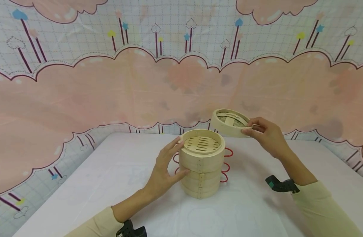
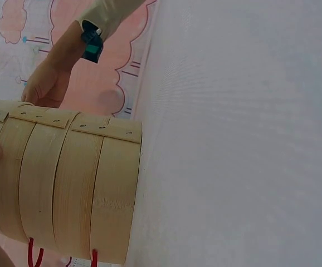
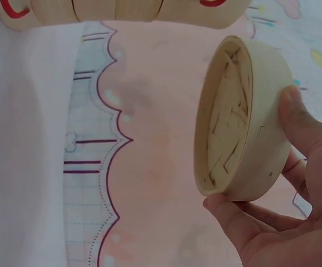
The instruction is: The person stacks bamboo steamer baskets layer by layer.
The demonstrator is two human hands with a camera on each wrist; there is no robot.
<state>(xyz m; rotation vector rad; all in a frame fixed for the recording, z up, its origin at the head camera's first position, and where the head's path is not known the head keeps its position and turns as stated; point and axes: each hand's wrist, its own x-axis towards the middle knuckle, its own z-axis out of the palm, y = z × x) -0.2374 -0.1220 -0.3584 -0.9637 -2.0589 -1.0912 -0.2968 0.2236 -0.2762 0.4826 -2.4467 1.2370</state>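
Note:
A stack of round bamboo steamer baskets [image 1: 200,177] stands upright on the white table, its slatted top tier uncovered. Small red loops [image 1: 226,168] stick out from its sides. My left hand [image 1: 166,164] rests against the stack's left side, fingertips at the top rim and thumb lower on the front wall. In the left wrist view only parts of the thumb and palm show beside the steamer wall [image 2: 77,178]. My right hand [image 1: 267,135] holds the bamboo lid [image 1: 229,128] by its edge, raised behind and right of the stack. The lid's woven inside [image 3: 228,122] shows in the right wrist view.
The white tabletop [image 1: 243,210] spreads around the stack. Behind it hangs a cloth backdrop [image 1: 157,95] with pink clouds and coloured shapes, meeting the table's back edge. Each wrist carries a black camera mount [image 1: 280,184].

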